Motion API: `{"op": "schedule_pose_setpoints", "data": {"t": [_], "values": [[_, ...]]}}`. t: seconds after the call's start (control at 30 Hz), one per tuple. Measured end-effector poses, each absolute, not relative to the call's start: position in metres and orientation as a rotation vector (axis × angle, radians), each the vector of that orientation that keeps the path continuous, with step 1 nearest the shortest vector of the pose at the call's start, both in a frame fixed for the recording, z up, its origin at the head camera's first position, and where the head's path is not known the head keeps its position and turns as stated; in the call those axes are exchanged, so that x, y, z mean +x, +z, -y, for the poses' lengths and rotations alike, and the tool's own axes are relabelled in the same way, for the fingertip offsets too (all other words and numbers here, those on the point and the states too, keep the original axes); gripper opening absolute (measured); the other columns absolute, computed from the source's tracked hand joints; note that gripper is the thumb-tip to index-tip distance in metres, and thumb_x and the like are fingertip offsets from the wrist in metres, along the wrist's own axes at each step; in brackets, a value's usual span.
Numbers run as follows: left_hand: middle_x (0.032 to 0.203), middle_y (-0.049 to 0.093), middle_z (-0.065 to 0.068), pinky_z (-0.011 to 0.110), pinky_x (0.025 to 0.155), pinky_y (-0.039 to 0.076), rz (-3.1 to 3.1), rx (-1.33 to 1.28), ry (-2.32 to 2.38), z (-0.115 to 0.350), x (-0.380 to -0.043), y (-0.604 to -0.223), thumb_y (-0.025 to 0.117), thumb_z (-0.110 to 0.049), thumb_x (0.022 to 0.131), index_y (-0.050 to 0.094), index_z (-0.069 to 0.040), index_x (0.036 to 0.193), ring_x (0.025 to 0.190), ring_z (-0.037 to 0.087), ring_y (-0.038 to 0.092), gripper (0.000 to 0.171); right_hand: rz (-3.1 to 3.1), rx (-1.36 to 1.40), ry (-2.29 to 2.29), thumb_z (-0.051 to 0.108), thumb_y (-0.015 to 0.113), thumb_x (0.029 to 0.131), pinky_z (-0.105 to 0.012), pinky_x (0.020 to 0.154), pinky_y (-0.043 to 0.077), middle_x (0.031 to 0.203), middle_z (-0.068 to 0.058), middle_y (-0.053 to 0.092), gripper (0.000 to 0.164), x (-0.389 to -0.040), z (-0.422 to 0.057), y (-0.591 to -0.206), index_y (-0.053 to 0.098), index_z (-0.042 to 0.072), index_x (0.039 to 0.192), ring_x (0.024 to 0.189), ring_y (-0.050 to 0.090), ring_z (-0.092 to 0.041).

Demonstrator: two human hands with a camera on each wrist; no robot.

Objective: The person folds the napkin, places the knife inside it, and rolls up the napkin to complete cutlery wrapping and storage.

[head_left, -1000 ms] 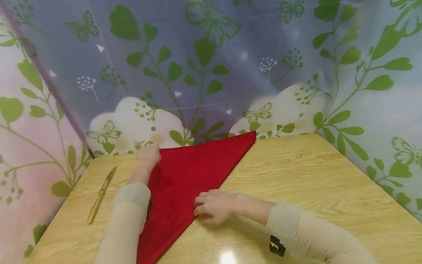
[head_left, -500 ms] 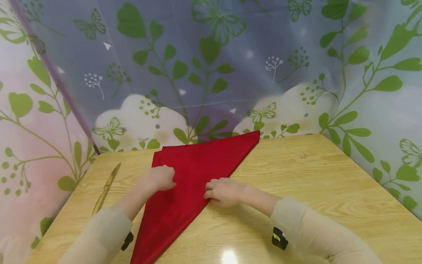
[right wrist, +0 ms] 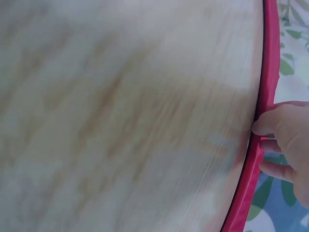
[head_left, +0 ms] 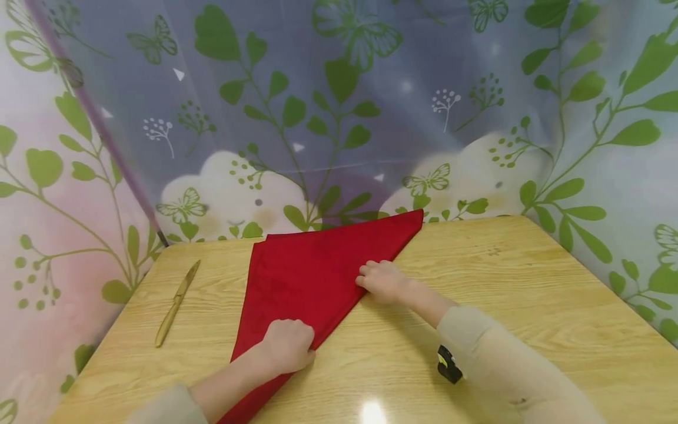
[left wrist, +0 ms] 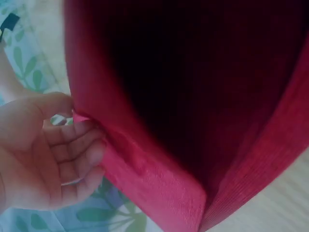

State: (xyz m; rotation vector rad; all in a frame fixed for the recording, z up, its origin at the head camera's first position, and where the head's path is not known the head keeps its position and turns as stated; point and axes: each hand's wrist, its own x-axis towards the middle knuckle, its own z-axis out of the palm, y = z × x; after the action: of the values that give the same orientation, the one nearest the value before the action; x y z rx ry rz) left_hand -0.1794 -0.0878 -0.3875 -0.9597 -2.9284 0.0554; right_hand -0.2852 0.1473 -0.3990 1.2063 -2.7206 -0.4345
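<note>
a person's two hands are at work on a red cloth (head_left: 302, 277) that lies on the wooden table (head_left: 503, 306), and from where i stand both have hold of its long slanting edge. the left hand (head_left: 288, 346) is the nearer one to the person, its fingers curled with the cloth's edge pinched between them and the thumb; on its palm side the cloth bulges around a deep dark patch. the right hand (head_left: 382, 281) sits farther up the same edge, its fingers on the cloth and its thumb against the border, narrow in its pinch.

the cloth is folded into a rough triangle. most of it spreads beyond the left hand and to the left of the right hand, one pointed corner reaches out past the right hand toward the back of the table, and the near end runs under the left forearm. past the left hand, at the far left corner, two layers sit slightly out of line.

off to the left of the left hand, well apart from the cloth, lies a gold-coloured knife (head_left: 177, 305), tip pointing away from the person. a small black device (head_left: 448, 366) hangs below the right sleeve (head_left: 508, 365). beyond both hands, a curtain (head_left: 381, 88) printed with leaves and butterflies rises behind the table.
</note>
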Motion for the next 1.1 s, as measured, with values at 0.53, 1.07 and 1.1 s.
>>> {"op": "schedule_pose_setpoints", "data": {"t": [0.53,1.07,1.1], "values": [[0.048,0.044,-0.001,0.034,0.045,0.037,2.84,-0.967,0.226,0.086,-0.171,-0.395,0.064,-0.013,0.073,0.046,-0.013,0.051,0.044,0.019,0.047,0.028,2.62,1.157,-0.568,0.006,0.064,0.08,-0.03,0.053,0.047,0.076,0.002,0.06,0.01,-0.299,-0.16,-0.401,0.067,0.014,0.074,0.073,0.056,-0.017],[0.046,0.04,-0.003,0.031,0.052,0.031,2.757,-0.993,0.376,0.1,-0.165,-0.391,0.064,-0.008,0.067,0.043,-0.016,0.047,0.042,0.016,0.042,0.03,2.729,1.288,-0.489,0.005,0.061,0.08,-0.029,0.056,0.047,0.072,0.001,0.056,0.01,-0.277,-0.168,-0.392,0.063,0.012,0.074,0.07,0.058,-0.019],[0.046,0.041,-0.003,0.031,0.052,0.032,2.76,-0.995,0.389,0.101,-0.165,-0.391,0.065,-0.008,0.067,0.043,-0.016,0.048,0.043,0.016,0.043,0.03,2.739,1.303,-0.485,0.005,0.061,0.08,-0.029,0.057,0.048,0.072,0.001,0.056,0.008,-0.275,-0.168,-0.391,0.063,0.012,0.075,0.071,0.058,-0.019]]}}
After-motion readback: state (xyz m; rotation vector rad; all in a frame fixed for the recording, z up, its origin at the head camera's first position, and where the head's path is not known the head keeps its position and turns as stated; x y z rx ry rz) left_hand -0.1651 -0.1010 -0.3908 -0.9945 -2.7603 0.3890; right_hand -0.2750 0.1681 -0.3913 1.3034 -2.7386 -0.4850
